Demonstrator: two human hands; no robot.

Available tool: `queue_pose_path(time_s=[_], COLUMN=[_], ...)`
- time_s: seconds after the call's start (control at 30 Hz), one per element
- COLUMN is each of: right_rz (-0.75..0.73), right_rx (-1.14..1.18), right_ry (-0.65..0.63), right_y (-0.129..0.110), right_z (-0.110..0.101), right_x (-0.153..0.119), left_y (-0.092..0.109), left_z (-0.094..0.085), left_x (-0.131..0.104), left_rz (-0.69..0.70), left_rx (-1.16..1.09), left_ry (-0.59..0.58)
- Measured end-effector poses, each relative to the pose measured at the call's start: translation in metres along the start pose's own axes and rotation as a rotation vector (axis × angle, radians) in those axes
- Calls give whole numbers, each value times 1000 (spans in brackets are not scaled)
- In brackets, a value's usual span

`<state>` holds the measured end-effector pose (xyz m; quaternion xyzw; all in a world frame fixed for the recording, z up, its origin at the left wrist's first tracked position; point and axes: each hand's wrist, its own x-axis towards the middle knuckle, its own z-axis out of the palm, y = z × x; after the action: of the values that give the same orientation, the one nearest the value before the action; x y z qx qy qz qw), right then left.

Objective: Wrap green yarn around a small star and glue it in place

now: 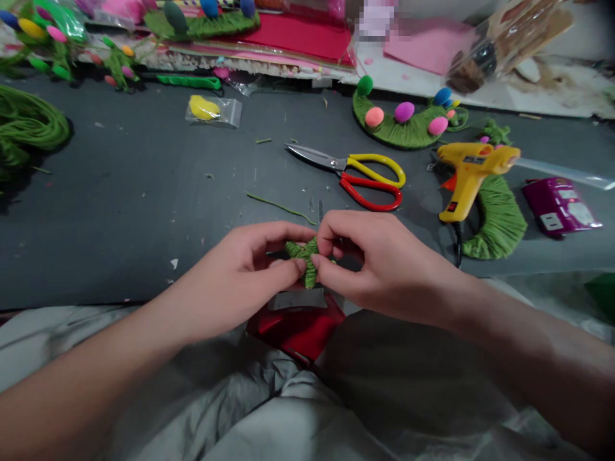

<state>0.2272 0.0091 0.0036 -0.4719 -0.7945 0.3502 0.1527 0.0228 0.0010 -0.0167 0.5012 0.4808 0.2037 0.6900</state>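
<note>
A small green yarn-wrapped star [309,271] is pinched between both hands at the table's near edge. My left hand [250,272] grips it from the left, thumb on top. My right hand [368,256] closes thumb and forefinger on its right side. The fingers hide part of the star. Just beyond them lies a loose strand of green yarn [281,207]. Farther off rest scissors [331,162] with one yellow and one red handle, blades pointing left.
A yellow glue gun [468,173] lies at right on a green yarn-wrapped crescent [500,221], beside a purple packet [560,205]. Another crescent [413,128] bears coloured eggs. Green yarn [31,121] is coiled at left. A small bag [228,112] holds something yellow.
</note>
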Motion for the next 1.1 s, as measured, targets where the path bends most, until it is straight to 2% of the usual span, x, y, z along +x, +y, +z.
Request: queue_pose_path(time_s=[0.23,0.47,0.57,0.7,0.87,1.1], right_rz=[13,-16,-144,-279,-320,-307], right_rx=[32,74,-19,-130,-250,-408], right_ry=[-17,-50,-59,-115,-160,-175], right_y=[0,0,4,11,15,14], right_z=[-2,-18,-22,-21,-16,-13], right_x=[0,-3,-5,-8,-11,-14], left_y=[2,1,1,2,0,-1], left_z=[-1,-4,-4,-5,-6,-6], left_x=[-2,-3,-3,-2,-2,-2], left_rz=[-22,-25,12,58,29,42], left_rx=[-1,-130,-206,-193,-195,-216], left_ry=[0,-26,-53,-56,25,54])
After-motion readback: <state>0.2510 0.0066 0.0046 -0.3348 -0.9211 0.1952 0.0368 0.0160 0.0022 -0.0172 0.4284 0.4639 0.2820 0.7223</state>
